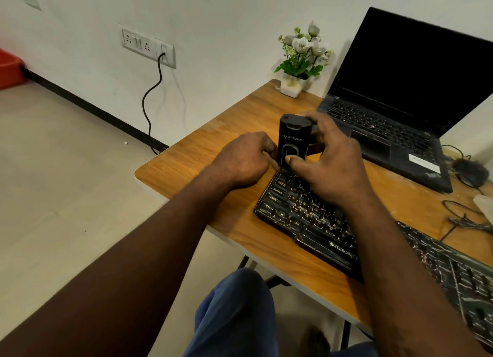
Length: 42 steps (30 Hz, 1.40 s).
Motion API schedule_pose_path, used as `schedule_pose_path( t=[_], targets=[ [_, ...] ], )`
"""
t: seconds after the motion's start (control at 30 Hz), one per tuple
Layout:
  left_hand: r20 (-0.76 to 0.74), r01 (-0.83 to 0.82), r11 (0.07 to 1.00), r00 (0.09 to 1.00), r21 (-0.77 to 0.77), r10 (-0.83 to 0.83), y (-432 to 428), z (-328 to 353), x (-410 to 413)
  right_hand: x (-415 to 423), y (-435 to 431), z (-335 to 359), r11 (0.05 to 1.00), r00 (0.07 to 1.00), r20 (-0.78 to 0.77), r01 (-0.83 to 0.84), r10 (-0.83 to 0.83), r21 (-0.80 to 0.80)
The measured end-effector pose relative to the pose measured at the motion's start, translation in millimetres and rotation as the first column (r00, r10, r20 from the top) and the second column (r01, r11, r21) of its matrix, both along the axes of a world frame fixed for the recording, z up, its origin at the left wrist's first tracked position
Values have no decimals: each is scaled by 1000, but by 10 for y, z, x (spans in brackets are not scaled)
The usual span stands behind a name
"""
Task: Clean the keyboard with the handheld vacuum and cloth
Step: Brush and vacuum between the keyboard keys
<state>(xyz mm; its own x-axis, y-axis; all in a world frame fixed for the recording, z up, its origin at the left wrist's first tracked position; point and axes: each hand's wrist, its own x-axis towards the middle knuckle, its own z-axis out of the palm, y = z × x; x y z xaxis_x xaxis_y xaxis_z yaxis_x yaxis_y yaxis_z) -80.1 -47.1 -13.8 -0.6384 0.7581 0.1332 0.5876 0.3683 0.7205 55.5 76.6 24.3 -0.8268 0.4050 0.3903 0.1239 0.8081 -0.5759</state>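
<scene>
A black handheld vacuum (291,139) stands upright at the far left corner of the black Zebronics keyboard (314,217), which lies on the wooden table (213,153). My right hand (326,156) grips the vacuum from the right, its thumb on the oval button on the front. My left hand (244,159) is curled beside the vacuum's lower left, fingertips touching its base. At the right edge lies a pale piece (485,205), possibly the cloth; only a corner of it shows.
An open black laptop (394,121) sits at the back right of the table. A white pot of flowers (298,71) stands in the far corner. Cables (464,220) and a dark mouse (470,171) lie at the right. A wall socket (148,45) has a cord plugged in.
</scene>
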Motion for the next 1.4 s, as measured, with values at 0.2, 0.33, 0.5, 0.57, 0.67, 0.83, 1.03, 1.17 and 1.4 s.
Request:
schedule_pose_path(
  t=[0.2,0.33,0.5,0.57,0.67,0.83,1.03,1.17,1.4],
  targets=[
    [23,-30,1000,999,7,30,-2,2,8,12,16,-46,999,999,-20,-29,30,19],
    [62,-37,998,997,44,34,-11,-5,7,49,26,-39,994,995,3,-98,98,-49],
    [30,-24,999,999,45,23,-4,-19,-2,23,83,-46,1000,1000,-26,8,-7,26],
    [35,-25,998,999,52,23,-4,-32,-8,35,75,-49,1000,999,-33,-15,15,-3],
    [67,-33,998,997,54,29,1,-55,-15,60,14,-69,993,994,2,-110,110,-35],
    [-8,-12,999,1000,36,13,12,-64,-36,23,43,-74,999,999,-37,7,-5,35],
    [17,-30,998,999,54,29,18,-80,-43,33,27,-83,998,999,-31,23,-21,62],
    [16,-20,998,1000,67,19,19,-90,-42,70,32,-61,999,998,-60,-30,28,-33],
    [-21,-31,997,999,64,32,10,-76,-41,45,37,-69,1000,998,-64,9,-7,28]
  ],
)
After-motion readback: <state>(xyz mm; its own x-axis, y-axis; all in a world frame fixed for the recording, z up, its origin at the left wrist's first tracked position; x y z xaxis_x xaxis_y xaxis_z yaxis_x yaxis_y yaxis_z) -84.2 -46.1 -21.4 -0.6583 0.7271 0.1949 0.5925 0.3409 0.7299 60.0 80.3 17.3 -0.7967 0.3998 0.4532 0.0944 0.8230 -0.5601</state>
